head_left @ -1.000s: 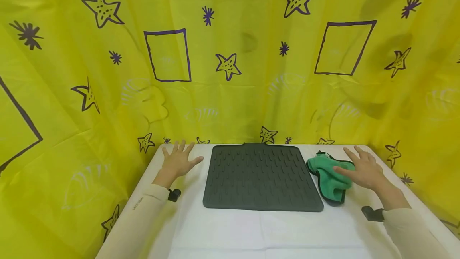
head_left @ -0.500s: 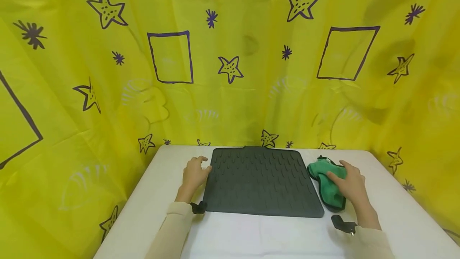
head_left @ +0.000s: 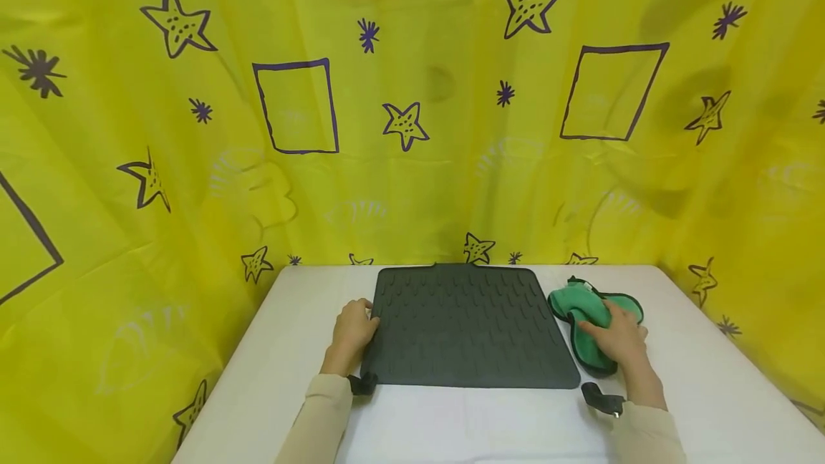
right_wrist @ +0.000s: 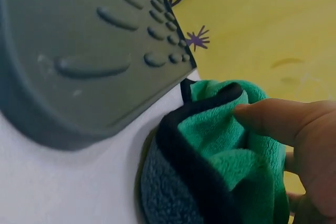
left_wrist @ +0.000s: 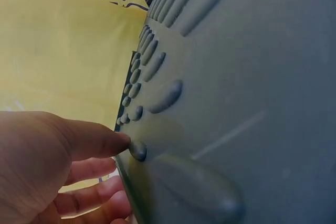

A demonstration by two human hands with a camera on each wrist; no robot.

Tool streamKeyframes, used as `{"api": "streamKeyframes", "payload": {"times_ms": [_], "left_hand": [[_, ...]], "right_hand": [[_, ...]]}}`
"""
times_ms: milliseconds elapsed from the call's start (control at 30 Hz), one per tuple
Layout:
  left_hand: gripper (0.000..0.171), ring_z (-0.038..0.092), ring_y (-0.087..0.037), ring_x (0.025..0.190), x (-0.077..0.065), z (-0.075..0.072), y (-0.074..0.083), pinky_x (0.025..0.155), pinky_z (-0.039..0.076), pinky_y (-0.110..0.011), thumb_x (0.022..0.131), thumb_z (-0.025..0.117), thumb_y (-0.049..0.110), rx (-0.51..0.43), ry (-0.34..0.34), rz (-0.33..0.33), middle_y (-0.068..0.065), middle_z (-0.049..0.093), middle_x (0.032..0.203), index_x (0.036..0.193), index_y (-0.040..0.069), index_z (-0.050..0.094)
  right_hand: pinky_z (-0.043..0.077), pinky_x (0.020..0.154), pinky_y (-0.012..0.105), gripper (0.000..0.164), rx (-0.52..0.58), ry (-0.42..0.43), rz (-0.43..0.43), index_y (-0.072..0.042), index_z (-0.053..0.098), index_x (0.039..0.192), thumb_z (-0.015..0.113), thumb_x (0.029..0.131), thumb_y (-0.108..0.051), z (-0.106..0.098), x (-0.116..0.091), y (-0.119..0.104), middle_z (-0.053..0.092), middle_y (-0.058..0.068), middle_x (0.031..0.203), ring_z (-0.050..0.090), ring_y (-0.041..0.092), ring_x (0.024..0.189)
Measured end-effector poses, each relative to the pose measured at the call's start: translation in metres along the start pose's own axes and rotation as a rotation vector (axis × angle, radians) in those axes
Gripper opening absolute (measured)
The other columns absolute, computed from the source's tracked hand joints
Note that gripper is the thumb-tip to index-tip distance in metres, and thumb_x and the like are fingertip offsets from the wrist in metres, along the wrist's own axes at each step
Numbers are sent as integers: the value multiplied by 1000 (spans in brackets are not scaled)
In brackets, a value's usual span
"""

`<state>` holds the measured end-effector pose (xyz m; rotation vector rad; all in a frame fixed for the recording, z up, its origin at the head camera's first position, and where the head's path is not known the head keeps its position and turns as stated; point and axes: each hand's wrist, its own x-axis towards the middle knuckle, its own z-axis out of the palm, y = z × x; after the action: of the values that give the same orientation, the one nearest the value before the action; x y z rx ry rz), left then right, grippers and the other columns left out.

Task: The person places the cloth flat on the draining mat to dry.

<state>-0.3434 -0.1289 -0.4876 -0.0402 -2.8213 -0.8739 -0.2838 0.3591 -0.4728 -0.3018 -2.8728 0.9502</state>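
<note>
A dark grey drying mat [head_left: 473,328] with raised ridges lies flat on the white table. My left hand [head_left: 353,324] is at its left edge; in the left wrist view the thumb [left_wrist: 105,139] rests on the ridged top while the other fingers curl at the edge's outer side, pinching it. To the right of the mat lies a crumpled green cloth [head_left: 583,303] with black edging. My right hand [head_left: 620,335] grips this cloth, its thumb [right_wrist: 262,119] pressing into a fold in the right wrist view. The other fingers are mostly hidden behind the fabric.
The white table [head_left: 477,424] reaches back to a yellow curtain [head_left: 412,185] printed with stars and squares, which also hangs at both sides. A black wrist camera mount [head_left: 364,383] sits at the left wrist, another black mount [head_left: 601,399] at the right.
My left hand has moved right and nearer to the mat's left edge, its spread fingers now pinching it. The right hand has come inward, closing its fingers on the cloth and bunching it slightly.
</note>
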Motion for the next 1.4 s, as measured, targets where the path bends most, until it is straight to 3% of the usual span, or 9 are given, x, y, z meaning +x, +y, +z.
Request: {"api": "streamKeyframes", "payload": {"times_ms": [200,433,667,833,1067,1400], "left_hand": [[29,71,-44,101,6,-1,4,85,57,-52,90,74,15,5,18,-10,-21,74,114,115,-2,71],[21,73,-41,95,7,-2,7,80,59,-50,90,73,11,9,39,-8,-19,76,107,106,-1,75],[21,73,-41,97,7,-3,5,82,59,-50,90,70,9,2,50,-5,-18,77,106,107,-1,76],[22,74,-39,97,8,-4,2,82,59,-49,91,66,7,-5,41,6,-18,77,106,109,-1,76],[23,74,-37,96,5,-3,-2,82,60,-48,91,66,6,-18,15,-9,-17,77,105,112,-1,75],[24,73,-33,88,1,0,-3,78,59,-47,90,64,4,-2,34,-1,-16,77,101,111,-1,75]], "right_hand": [[38,88,67,87,-9,0,19,5,17,157,64,96,-37,-2,-1,8,14,51,146,26,64,117],[27,96,68,79,-42,13,-39,10,21,153,63,94,-22,-4,1,19,24,51,144,32,67,120],[35,100,75,70,-46,51,-17,8,29,152,58,91,-11,-7,4,18,34,48,144,41,69,122],[40,94,73,65,-39,75,22,5,34,152,56,93,-12,-10,4,14,39,46,144,46,66,120],[40,95,73,58,-34,92,74,3,40,149,55,95,-13,-8,1,14,40,44,144,43,68,122],[39,95,74,52,5,132,74,3,47,144,56,95,-12,-11,-3,12,42,45,142,43,68,121]]}}
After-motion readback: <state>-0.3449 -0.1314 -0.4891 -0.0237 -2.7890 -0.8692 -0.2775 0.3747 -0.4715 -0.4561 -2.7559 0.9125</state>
